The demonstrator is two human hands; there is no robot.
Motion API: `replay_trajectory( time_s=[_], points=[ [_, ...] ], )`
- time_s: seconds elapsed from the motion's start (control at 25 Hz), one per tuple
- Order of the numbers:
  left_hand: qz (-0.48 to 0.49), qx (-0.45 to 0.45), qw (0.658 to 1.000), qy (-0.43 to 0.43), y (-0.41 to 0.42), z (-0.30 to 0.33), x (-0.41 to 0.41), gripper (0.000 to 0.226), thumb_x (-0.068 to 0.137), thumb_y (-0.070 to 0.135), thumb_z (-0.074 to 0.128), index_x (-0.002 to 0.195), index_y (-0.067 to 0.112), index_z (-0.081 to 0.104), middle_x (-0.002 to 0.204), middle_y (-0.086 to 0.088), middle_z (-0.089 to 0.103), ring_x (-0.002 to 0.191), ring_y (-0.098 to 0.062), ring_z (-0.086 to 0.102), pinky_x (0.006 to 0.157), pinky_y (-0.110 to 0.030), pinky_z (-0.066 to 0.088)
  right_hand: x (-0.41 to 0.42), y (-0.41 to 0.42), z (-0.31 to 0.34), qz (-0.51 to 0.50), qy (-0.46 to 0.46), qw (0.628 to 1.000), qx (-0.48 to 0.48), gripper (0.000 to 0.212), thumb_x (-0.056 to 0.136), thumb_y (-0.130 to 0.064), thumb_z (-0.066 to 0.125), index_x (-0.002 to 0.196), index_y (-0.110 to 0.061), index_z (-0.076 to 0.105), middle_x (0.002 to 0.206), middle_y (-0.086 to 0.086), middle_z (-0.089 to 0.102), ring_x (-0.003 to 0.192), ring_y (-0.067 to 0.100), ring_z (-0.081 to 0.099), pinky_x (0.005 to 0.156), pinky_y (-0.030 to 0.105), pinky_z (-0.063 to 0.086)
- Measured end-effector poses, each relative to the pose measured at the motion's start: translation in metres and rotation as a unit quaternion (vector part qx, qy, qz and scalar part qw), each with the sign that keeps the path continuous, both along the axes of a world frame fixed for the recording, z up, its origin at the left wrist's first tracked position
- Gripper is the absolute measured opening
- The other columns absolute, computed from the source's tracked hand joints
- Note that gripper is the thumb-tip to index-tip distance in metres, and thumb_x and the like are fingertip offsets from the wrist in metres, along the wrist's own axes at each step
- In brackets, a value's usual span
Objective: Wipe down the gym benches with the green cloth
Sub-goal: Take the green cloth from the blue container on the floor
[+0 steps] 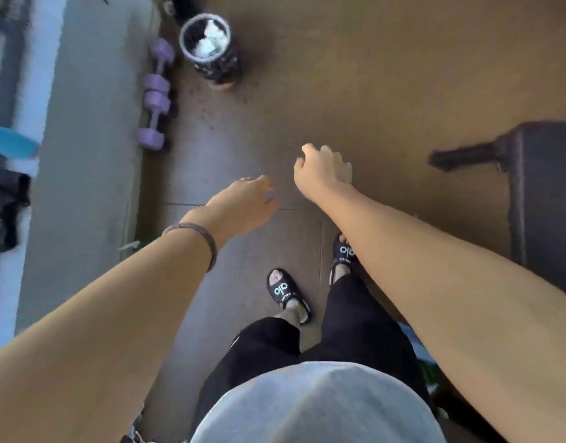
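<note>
Underfoot, brown floor (355, 91); purple dumbbells (155, 94) beside grey wall (90, 123).

Brown tiled floor (371, 75), grey wall (83, 123), perhaps a dark bench (547, 187) right.

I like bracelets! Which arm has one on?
The left arm: a grey bracelet circles its wrist, just behind the left hand. The right hand has a bare wrist.

The brown tiled floor (355, 91) carries two purple dumbbells (155, 94) lying end to end along its left edge, against a grey wall. Just right of them, farther off, stands a dark patterned bin (211, 49) holding white crumpled paper. A dark bench (543, 199) stands at right.
</note>
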State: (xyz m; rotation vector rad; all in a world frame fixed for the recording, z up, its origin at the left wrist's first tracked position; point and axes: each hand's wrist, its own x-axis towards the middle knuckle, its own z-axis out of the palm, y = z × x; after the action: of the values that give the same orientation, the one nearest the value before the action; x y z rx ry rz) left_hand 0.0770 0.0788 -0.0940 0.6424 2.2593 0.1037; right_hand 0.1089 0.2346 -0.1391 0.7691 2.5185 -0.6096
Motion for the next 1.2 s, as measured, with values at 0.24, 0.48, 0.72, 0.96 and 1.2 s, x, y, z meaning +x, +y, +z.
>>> replay_trajectory(
  time_s=[0.24, 0.48, 0.72, 0.96, 1.2],
  points=[
    [-0.170, 0.013, 0.984, -0.046, 0.107, -0.012, 0.062, 0.043, 0.105, 0.039, 0.045, 0.146, 0.025, 0.048, 0.145, -0.009, 0.055, 0.127, -0.032, 0.054, 0.104, -0.048, 0.048, 0.131, 0.083, -0.013, -0.192, -0.014, 0.981, -0.012, 0.042, 0.108, -0.033, 0.037, 0.144, -0.017, 0.053, 0.138, 0.015, 0.058, 0.131, 0.037, 0.051, 0.100, 0.046, 0.043],
    [-0.307, 0.037, 0.949, -0.061, 0.229, -0.025, 0.162, 0.044, 0.102, 0.039, 0.049, 0.142, 0.022, 0.052, 0.137, -0.007, 0.057, 0.122, -0.030, 0.055, 0.103, -0.044, 0.047, 0.270, 0.163, -0.025, -0.371, 0.002, 0.928, -0.030, 0.043, 0.108, -0.032, 0.037, 0.144, -0.013, 0.050, 0.143, 0.013, 0.054, 0.134, 0.035, 0.049, 0.103, 0.049, 0.045],
    [-0.451, 0.045, 0.887, -0.087, 0.314, -0.056, 0.269, 0.043, 0.101, 0.035, 0.050, 0.140, 0.020, 0.052, 0.132, -0.009, 0.057, 0.122, -0.032, 0.055, 0.104, -0.049, 0.046, 0.396, 0.201, -0.046, -0.510, -0.007, 0.860, -0.014, 0.044, 0.109, -0.033, 0.034, 0.147, -0.015, 0.046, 0.144, 0.014, 0.052, 0.133, 0.036, 0.048, 0.103, 0.047, 0.043],
    [-0.588, 0.034, 0.800, -0.115, 0.345, -0.103, 0.333, 0.042, 0.100, 0.033, 0.054, 0.140, 0.018, 0.051, 0.134, -0.008, 0.056, 0.120, -0.033, 0.056, 0.102, -0.047, 0.047, 0.458, 0.173, -0.091, -0.663, -0.023, 0.748, -0.019, 0.036, 0.107, -0.030, 0.037, 0.136, -0.013, 0.050, 0.133, 0.016, 0.054, 0.126, 0.041, 0.051, 0.096, 0.047, 0.043],
    [-0.697, 0.012, 0.706, -0.121, 0.354, -0.171, 0.385, 0.042, 0.101, 0.031, 0.054, 0.141, 0.017, 0.050, 0.138, -0.009, 0.055, 0.128, -0.032, 0.053, 0.105, -0.044, 0.045, 0.514, 0.125, -0.165, -0.773, -0.040, 0.633, -0.017, 0.035, 0.106, -0.023, 0.038, 0.137, -0.009, 0.047, 0.126, 0.021, 0.057, 0.114, 0.042, 0.059, 0.077, 0.042, 0.043]
  ],
)
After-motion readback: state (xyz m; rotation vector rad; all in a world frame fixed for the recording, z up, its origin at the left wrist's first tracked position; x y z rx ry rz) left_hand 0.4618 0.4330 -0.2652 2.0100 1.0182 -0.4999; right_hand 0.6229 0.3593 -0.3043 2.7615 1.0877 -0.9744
